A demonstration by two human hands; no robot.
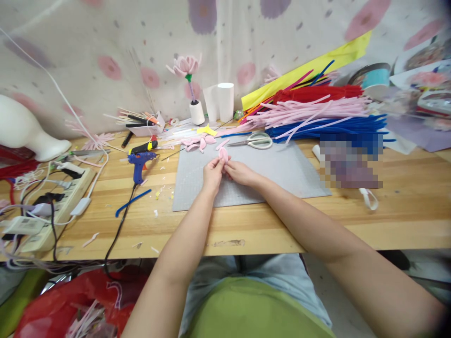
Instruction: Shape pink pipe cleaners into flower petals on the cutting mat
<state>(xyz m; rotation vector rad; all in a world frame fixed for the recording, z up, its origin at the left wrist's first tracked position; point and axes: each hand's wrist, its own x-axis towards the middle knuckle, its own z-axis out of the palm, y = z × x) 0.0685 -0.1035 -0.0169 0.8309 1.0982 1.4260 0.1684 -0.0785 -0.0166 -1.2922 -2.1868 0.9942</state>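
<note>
Above the grey cutting mat, my left hand and my right hand meet with fingers closed around a small pink pipe-cleaner petal. Its looped top sticks up past my fingertips; the lower part is hidden. Just beyond my hands lie several finished-looking pink petals. A pair of scissors with pale handles rests at the mat's back edge. Farther back, a pink pipe-cleaner flower with a purple stem stands in a small white holder.
A blue glue gun lies left of the mat, near a yellow-black cutter and a blue pipe cleaner. Bundled pink pipe cleaners are stacked at back right. A power strip with tangled cables sits left; a red bag is below.
</note>
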